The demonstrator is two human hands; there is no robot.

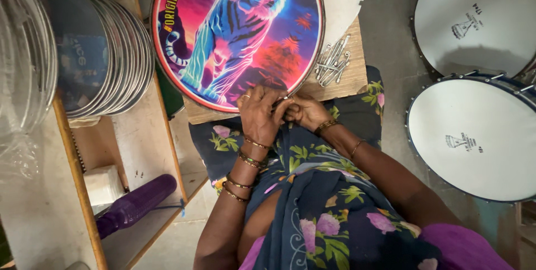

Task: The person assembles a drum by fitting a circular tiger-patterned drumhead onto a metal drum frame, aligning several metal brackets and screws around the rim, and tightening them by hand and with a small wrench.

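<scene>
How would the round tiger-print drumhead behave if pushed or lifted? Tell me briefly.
The tiger-print drumhead looks thin and flat, so probably light. Its hoop edge likely keeps it stiff. Lying flat on the wooden board, it would probably slide rather than roll; both hands sit at its rim.

A round printed drumhead (237, 32) fills the upper middle of the frame: a neon blue and pink tiger on a purple, red and orange ground, with yellow lettering curving along its left edge inside a red rim. At the right, two white drumheads (474, 136) each carry a small dark printed logo. In the lower left, a small white box (103, 184) sits on the shelf.
</scene>
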